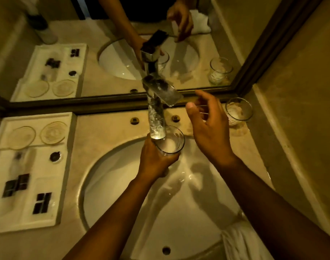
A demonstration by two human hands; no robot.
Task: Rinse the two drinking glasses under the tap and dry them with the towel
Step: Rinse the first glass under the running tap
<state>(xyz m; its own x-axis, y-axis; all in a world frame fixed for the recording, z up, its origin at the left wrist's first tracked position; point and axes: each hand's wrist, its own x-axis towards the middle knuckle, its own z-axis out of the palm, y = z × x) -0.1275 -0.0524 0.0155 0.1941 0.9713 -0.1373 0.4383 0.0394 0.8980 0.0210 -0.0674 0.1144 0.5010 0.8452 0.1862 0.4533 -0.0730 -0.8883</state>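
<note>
Head view: you were on the first rinse.
Your left hand (156, 162) gripped the clear round drinking glass (170, 142) under the chrome tap (156, 117); your right hand (209, 124), fingers spread, hovered near its lever. The second clear glass (238, 111) waited far right; judged next, start the water.

Clear glass tumbler (169, 144), polished chrome tap (156, 117), glossy white ceramic basin (108, 184), matt stone counter (96, 132), white cloth towel (243, 243) lower right.

The left hand (156, 160) is covering the lower part of the glass (169, 142); the bottom edge is cutting off the towel (243, 243); the small items on the tray (3, 218) are blurring beyond telling
</note>
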